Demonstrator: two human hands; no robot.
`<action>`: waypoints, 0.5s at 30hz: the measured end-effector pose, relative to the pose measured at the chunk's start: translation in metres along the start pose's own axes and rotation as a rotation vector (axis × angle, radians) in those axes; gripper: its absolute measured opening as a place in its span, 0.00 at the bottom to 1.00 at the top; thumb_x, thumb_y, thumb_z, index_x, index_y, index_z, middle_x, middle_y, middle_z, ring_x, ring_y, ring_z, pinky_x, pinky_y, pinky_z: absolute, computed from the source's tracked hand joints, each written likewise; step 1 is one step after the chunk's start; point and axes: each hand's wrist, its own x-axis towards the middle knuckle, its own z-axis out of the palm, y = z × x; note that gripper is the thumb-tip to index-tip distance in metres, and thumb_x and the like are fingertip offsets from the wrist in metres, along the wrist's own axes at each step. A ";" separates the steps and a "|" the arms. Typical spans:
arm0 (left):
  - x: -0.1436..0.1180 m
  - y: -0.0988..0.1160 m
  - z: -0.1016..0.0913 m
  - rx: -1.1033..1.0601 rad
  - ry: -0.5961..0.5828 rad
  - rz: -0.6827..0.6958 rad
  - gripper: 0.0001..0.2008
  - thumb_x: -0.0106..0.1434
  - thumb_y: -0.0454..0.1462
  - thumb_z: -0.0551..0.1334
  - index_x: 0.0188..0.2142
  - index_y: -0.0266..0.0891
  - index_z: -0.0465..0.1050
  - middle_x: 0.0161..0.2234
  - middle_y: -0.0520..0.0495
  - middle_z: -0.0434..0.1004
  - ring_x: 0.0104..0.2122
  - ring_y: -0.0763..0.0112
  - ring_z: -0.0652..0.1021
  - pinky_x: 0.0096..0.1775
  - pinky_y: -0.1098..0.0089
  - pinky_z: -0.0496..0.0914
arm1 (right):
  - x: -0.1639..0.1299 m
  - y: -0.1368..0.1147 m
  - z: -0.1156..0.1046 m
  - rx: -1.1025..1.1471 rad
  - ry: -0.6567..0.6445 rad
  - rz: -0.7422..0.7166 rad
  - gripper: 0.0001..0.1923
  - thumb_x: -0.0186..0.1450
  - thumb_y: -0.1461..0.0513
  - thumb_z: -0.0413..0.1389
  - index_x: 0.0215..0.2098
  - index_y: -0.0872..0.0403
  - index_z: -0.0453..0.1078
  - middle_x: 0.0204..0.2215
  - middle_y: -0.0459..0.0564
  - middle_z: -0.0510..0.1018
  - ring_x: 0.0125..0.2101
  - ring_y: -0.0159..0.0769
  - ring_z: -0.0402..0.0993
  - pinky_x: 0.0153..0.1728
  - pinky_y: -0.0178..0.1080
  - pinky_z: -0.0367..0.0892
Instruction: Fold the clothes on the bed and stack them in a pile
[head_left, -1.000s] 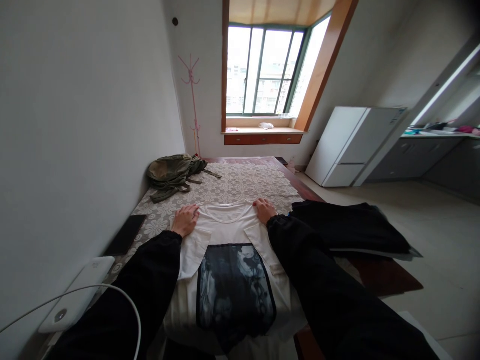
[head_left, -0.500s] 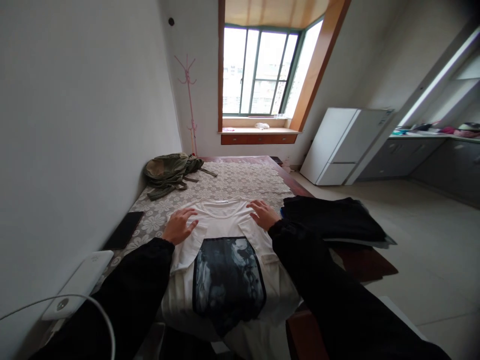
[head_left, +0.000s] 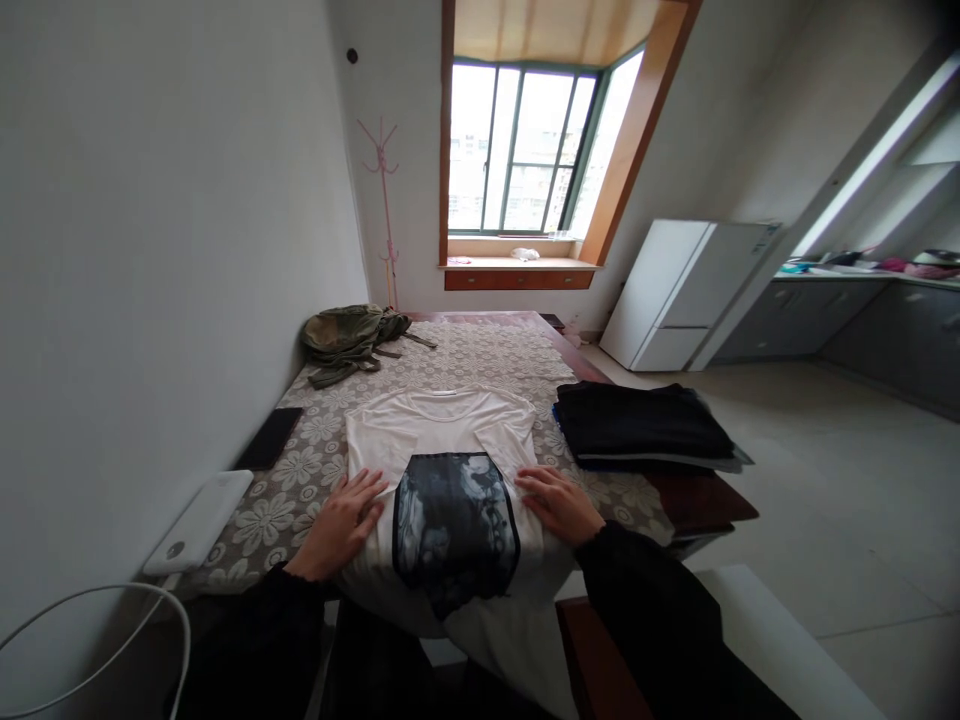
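A dark wooden table (head_left: pixel 697 500) stands against the wall, covered by a lace cloth (head_left: pixel 480 350) with a flower pattern. On the cloth lie a white T-shirt (head_left: pixel 442 425) with a dark print, spread flat with its hem over the near edge, a stack of folded black clothes (head_left: pixel 637 422) at the right, an olive backpack (head_left: pixel 349 335) at the far left, a black phone (head_left: pixel 270 438) and a white flat device (head_left: pixel 199 520) along the wall side.

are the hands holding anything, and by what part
Nothing is gripped. The left hand and right hand lie flat, fingers spread, on the white t-shirt, either side of its dark print.
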 end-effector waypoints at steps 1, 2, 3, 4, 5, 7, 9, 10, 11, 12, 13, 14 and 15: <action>0.002 0.001 0.000 0.006 -0.004 0.001 0.23 0.73 0.46 0.51 0.61 0.49 0.73 0.66 0.48 0.70 0.69 0.57 0.63 0.71 0.47 0.50 | 0.005 -0.001 0.000 -0.001 -0.002 0.014 0.14 0.71 0.59 0.53 0.51 0.47 0.78 0.52 0.53 0.80 0.55 0.45 0.72 0.58 0.47 0.68; 0.006 0.003 -0.001 0.006 -0.013 0.000 0.23 0.74 0.45 0.49 0.61 0.48 0.74 0.65 0.48 0.71 0.69 0.57 0.64 0.71 0.47 0.49 | 0.011 -0.001 -0.001 -0.004 -0.006 0.031 0.13 0.71 0.60 0.53 0.47 0.48 0.79 0.49 0.53 0.81 0.52 0.44 0.74 0.56 0.45 0.69; 0.009 0.005 -0.003 0.000 -0.023 -0.005 0.23 0.74 0.44 0.49 0.60 0.47 0.74 0.65 0.47 0.72 0.69 0.57 0.65 0.71 0.48 0.49 | 0.017 -0.002 -0.002 -0.008 -0.008 0.049 0.12 0.70 0.61 0.53 0.42 0.49 0.80 0.45 0.53 0.82 0.49 0.43 0.75 0.53 0.44 0.69; 0.013 0.008 -0.004 -0.014 -0.023 -0.018 0.23 0.74 0.44 0.48 0.60 0.47 0.75 0.64 0.47 0.73 0.68 0.58 0.66 0.71 0.48 0.50 | 0.023 -0.002 -0.003 -0.008 0.001 0.068 0.11 0.70 0.61 0.53 0.39 0.50 0.79 0.41 0.52 0.82 0.46 0.42 0.76 0.51 0.42 0.69; 0.017 0.010 -0.004 -0.034 -0.009 -0.039 0.23 0.74 0.44 0.48 0.60 0.46 0.75 0.63 0.46 0.74 0.67 0.58 0.67 0.70 0.49 0.51 | 0.028 -0.003 -0.004 -0.002 0.027 0.089 0.11 0.70 0.62 0.53 0.37 0.50 0.78 0.39 0.52 0.82 0.43 0.41 0.76 0.49 0.41 0.69; 0.022 0.015 -0.003 -0.082 0.060 -0.088 0.25 0.74 0.45 0.47 0.61 0.44 0.74 0.61 0.44 0.76 0.65 0.59 0.70 0.70 0.51 0.54 | 0.036 -0.006 -0.004 0.026 0.123 0.136 0.11 0.71 0.61 0.52 0.37 0.51 0.77 0.37 0.51 0.81 0.40 0.40 0.76 0.45 0.40 0.69; 0.024 0.021 0.000 -0.121 0.123 -0.116 0.26 0.74 0.45 0.46 0.61 0.41 0.74 0.60 0.42 0.77 0.64 0.59 0.72 0.69 0.52 0.56 | 0.039 -0.012 -0.003 0.053 0.198 0.164 0.11 0.71 0.61 0.51 0.38 0.52 0.76 0.36 0.51 0.81 0.39 0.39 0.76 0.44 0.40 0.69; 0.023 0.024 0.002 -0.134 0.136 -0.111 0.26 0.74 0.46 0.46 0.61 0.40 0.74 0.60 0.41 0.77 0.64 0.59 0.72 0.69 0.52 0.56 | 0.038 -0.015 -0.003 0.062 0.203 0.155 0.10 0.71 0.61 0.51 0.38 0.51 0.76 0.36 0.51 0.81 0.39 0.40 0.76 0.44 0.40 0.69; 0.021 0.027 0.003 -0.142 0.143 -0.093 0.25 0.74 0.46 0.48 0.60 0.40 0.74 0.60 0.41 0.77 0.64 0.58 0.71 0.69 0.51 0.56 | 0.035 -0.019 -0.002 0.073 0.193 0.130 0.09 0.70 0.61 0.52 0.39 0.51 0.76 0.37 0.51 0.82 0.40 0.41 0.77 0.45 0.41 0.69; 0.016 0.030 0.004 -0.150 0.157 -0.068 0.24 0.73 0.46 0.50 0.60 0.41 0.73 0.61 0.41 0.76 0.65 0.57 0.71 0.69 0.50 0.55 | 0.029 -0.023 -0.002 0.088 0.185 0.097 0.08 0.70 0.61 0.54 0.41 0.50 0.76 0.39 0.51 0.82 0.42 0.41 0.77 0.47 0.42 0.69; 0.008 0.032 0.005 -0.162 0.193 -0.044 0.24 0.72 0.46 0.52 0.61 0.42 0.73 0.61 0.42 0.76 0.65 0.57 0.70 0.69 0.49 0.55 | 0.019 -0.026 -0.001 0.112 0.197 0.067 0.09 0.69 0.61 0.55 0.43 0.49 0.76 0.41 0.51 0.83 0.45 0.42 0.77 0.49 0.43 0.68; -0.003 0.034 0.008 -0.179 0.257 -0.029 0.23 0.71 0.46 0.54 0.61 0.43 0.72 0.62 0.42 0.75 0.65 0.56 0.70 0.69 0.49 0.56 | 0.006 -0.030 0.000 0.146 0.239 0.052 0.09 0.69 0.60 0.55 0.45 0.48 0.76 0.44 0.51 0.83 0.47 0.43 0.77 0.51 0.44 0.68; -0.016 0.036 0.012 -0.203 0.345 -0.031 0.23 0.70 0.46 0.56 0.61 0.44 0.72 0.61 0.42 0.76 0.64 0.56 0.71 0.68 0.49 0.59 | -0.010 -0.032 0.003 0.188 0.315 0.061 0.10 0.69 0.59 0.55 0.46 0.48 0.76 0.45 0.51 0.82 0.48 0.43 0.77 0.52 0.45 0.68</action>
